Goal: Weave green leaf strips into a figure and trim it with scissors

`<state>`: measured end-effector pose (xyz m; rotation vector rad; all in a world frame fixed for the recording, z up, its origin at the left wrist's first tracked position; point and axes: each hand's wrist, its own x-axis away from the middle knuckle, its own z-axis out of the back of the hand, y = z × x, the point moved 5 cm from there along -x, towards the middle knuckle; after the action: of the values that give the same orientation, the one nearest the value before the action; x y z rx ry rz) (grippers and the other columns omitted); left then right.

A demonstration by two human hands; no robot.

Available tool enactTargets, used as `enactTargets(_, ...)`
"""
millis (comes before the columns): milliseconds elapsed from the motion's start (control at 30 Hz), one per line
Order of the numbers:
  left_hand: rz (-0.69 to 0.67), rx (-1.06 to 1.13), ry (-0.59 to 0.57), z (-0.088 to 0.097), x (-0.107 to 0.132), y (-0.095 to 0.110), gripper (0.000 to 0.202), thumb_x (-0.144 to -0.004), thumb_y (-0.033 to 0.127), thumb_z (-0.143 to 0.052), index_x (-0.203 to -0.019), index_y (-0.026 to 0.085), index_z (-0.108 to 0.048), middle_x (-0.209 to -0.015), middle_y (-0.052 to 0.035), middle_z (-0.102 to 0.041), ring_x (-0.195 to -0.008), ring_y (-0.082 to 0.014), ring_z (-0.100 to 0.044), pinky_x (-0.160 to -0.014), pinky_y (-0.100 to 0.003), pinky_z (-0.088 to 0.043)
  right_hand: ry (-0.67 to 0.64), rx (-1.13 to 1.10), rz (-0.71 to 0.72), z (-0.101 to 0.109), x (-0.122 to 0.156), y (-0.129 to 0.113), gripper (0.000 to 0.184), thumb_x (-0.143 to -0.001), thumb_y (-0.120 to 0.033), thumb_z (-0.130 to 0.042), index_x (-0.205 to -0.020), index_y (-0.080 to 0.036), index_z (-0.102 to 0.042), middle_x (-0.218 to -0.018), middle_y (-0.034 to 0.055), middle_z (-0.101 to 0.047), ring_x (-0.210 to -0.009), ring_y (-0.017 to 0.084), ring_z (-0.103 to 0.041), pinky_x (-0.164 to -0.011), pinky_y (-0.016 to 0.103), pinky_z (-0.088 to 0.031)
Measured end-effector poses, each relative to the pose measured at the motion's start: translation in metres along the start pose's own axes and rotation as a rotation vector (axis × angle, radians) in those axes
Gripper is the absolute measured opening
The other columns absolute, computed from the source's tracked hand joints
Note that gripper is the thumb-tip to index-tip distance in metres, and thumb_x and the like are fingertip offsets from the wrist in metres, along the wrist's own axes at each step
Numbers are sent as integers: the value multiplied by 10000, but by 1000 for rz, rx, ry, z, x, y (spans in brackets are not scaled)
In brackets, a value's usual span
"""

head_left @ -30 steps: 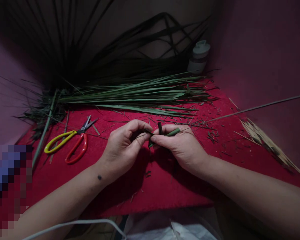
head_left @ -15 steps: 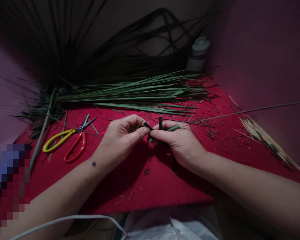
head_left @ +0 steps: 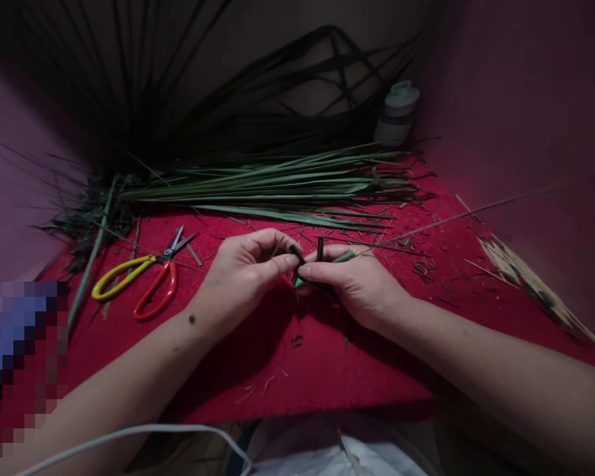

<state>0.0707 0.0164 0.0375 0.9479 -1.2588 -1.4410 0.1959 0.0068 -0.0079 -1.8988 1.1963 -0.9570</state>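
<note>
Low over the red cloth (head_left: 248, 344), my left hand (head_left: 258, 264) pinches a dark end of a green leaf strip (head_left: 298, 268) between thumb and fingers. Close beside it, my right hand (head_left: 350, 274) grips the folded part of the same strip, with a short dark end standing up past the fingers. A long thin stem runs from my right hand toward the right edge. The fingers hide much of the folded piece. Scissors (head_left: 151, 271) with one yellow and one red handle lie with their blades apart, left of my left hand.
Long green leaves (head_left: 277, 182) lie across the back, with dark leaves behind them. A white bottle (head_left: 396, 114) stands at the back right. Pale thin sticks (head_left: 535, 284) lie at the right. Leaf scraps are scattered about, and a white cable (head_left: 173, 428) crosses the lower left.
The view has shifted slightly, moving the scene a little to the right. The dark strip end at my left fingertips has turned more upright. Both hands keep their hold.
</note>
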Motion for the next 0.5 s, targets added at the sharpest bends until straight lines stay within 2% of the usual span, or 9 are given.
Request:
enactTargets(100,17,31,29,0,0,-2,43,-717,156,-686,-749,157,-657,-665,24,-620,-568,-71,-524,-533,-171,-403,27,-40,40,3,-1,0,129,-614,-219,-760,-698,-151,-689,-605,-3,-659,-538,97,-595,-572,227,-468)
enactTargets(233,23,34,44,0,-1,-2,45,-734,167,-684,-750,158,-643,-676,24,-618,-591,-71,-545,-565,-171,-427,17,-41,40,4,-1,-1,98,-634,-209,-742,-684,-150,-680,-590,-1,-656,-528,95,-590,-550,218,-453)
enactTargets(367,51,40,8,1,-4,-4,169,-709,210,-725,-848,172,-637,-775,6,-634,-656,-102,-582,-617,-205,-469,70,-63,67,8,-1,-6,97,-616,-175,-742,-679,-159,-670,-587,-16,-657,-527,95,-597,-560,219,-461)
enactTargets(433,8,24,-5,2,-5,-2,206,-715,231,-725,-894,200,-628,-830,4,-633,-711,-122,-594,-647,-224,-482,118,-72,80,12,-1,-8,108,-611,-179,-747,-682,-164,-667,-575,-23,-651,-520,92,-592,-556,216,-454)
enactTargets(500,-132,-82,34,6,-2,8,103,-763,236,-682,-853,223,-634,-847,13,-620,-766,-123,-587,-678,-216,-473,153,-82,104,15,-1,-10,109,-615,-185,-747,-685,-166,-666,-578,-26,-647,-531,94,-597,-571,217,-455)
